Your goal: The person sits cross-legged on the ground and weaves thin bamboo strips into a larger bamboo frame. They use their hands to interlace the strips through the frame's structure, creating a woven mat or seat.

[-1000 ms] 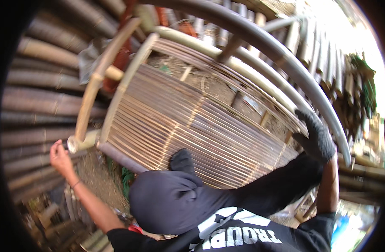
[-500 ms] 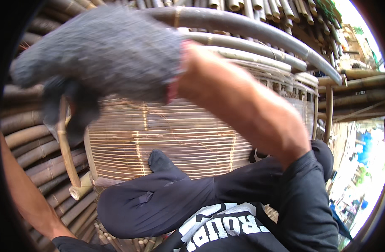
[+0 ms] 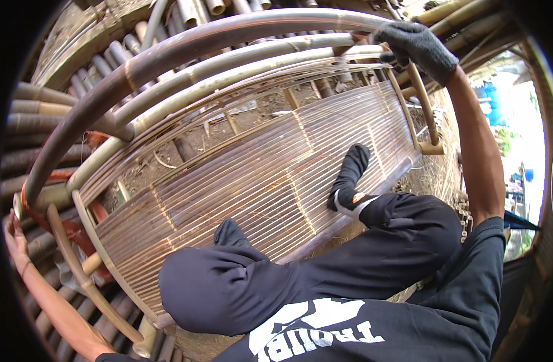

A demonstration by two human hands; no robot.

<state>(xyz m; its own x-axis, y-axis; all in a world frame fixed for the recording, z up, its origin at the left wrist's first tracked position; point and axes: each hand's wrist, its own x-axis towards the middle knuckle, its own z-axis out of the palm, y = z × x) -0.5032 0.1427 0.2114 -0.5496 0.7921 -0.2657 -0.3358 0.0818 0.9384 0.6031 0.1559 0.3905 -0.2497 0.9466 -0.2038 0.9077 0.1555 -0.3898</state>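
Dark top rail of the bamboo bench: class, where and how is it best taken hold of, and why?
Probably best is the arched middle stretch of the dark top rail, coming from above and wrapping around it. It is a round pole, nothing lies over it there, and a gap shows between it and the next rail. The gloved right hand is at its right end.
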